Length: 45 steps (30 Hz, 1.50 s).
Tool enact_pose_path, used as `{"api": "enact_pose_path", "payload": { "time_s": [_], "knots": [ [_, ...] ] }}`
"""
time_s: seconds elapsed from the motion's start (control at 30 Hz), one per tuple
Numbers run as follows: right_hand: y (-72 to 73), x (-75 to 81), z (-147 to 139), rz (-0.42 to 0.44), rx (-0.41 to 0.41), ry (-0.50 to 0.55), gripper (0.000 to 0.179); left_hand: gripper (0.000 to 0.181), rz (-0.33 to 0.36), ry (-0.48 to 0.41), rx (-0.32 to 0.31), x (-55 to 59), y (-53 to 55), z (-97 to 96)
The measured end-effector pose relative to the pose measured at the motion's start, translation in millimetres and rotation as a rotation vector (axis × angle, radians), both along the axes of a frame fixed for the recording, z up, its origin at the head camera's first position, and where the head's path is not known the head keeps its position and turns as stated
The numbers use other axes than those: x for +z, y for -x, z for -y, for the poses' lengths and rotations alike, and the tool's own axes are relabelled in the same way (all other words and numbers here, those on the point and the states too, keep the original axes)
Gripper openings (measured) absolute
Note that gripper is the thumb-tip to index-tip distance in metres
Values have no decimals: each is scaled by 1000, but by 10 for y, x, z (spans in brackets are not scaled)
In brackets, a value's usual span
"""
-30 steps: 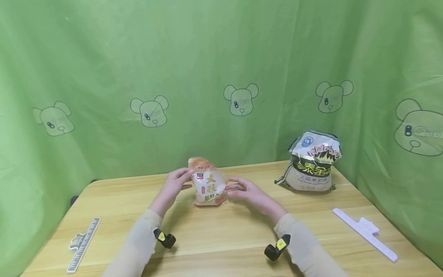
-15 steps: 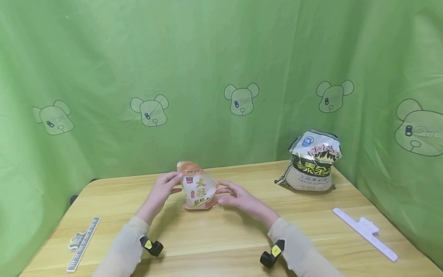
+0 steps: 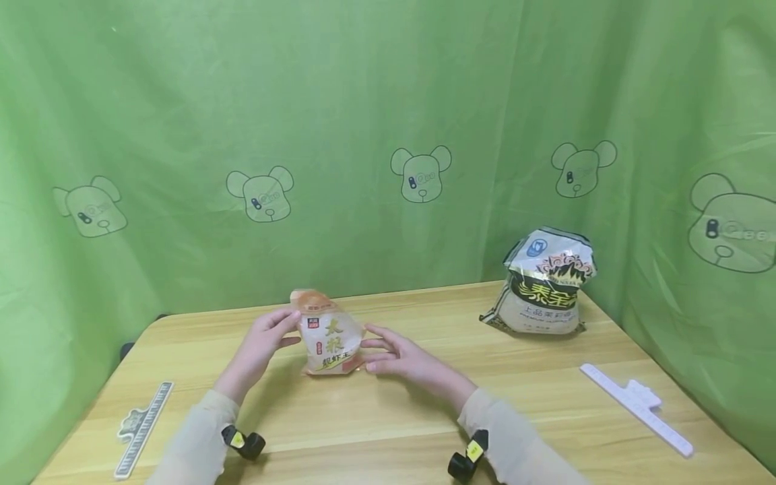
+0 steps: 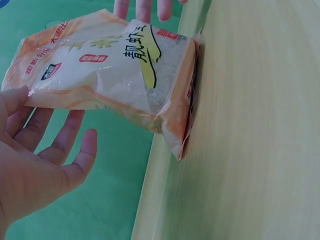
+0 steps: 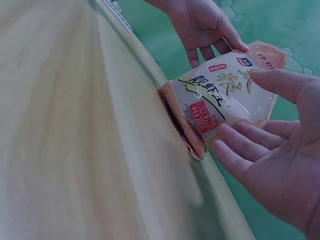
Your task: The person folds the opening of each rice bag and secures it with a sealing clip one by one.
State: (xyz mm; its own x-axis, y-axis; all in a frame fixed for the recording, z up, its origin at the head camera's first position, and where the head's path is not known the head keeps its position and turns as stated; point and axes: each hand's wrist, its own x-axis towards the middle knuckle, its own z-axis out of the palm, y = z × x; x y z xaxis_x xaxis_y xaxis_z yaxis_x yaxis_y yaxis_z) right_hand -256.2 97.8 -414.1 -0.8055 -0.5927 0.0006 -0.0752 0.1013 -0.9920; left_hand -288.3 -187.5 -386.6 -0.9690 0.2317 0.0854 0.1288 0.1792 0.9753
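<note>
Toward the left of the wooden table (image 3: 388, 421), as the head view shows it, a small orange-and-white packet of what looks like rice (image 3: 331, 345) stands on its lower end between two hands. The left hand (image 3: 256, 349) pinches its upper left edge; the right hand (image 3: 412, 364) lies with fingers spread along the other side. A bulkier bag printed as jasmine rice (image 3: 539, 289) stands well apart, to the right. The packet's back is hidden here, and both forearms are cut off by the lower border.

From the left wrist, the thumb lies on the front film and fingertips pass behind, out of sight; grains show through a clear window. The packet should be light for two hands, soft and shifting, its glossy film a little slippery. The filled lower body would give a surer hold than the slack top.

Through the right wrist view, the right fingers are nearly straight, their tips at the packet's side; whether the thumb presses the film or merely overlaps it, I cannot tell. A grey strip (image 5: 117, 13) at the top border is cut off and hard to identify.
</note>
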Motion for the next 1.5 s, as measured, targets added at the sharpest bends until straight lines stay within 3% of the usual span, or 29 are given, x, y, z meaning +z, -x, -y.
{"api": "enact_pose_path", "payload": {
  "time_s": [0.8,1.5],
  "knots": [
    [-194,-8,264,-32,89,-26,82,39,-41,176,-227,154,-9,503],
    [-266,-27,507,-97,151,-54,84,34,-29,261,-266,265,-77,823]
  ]
}}
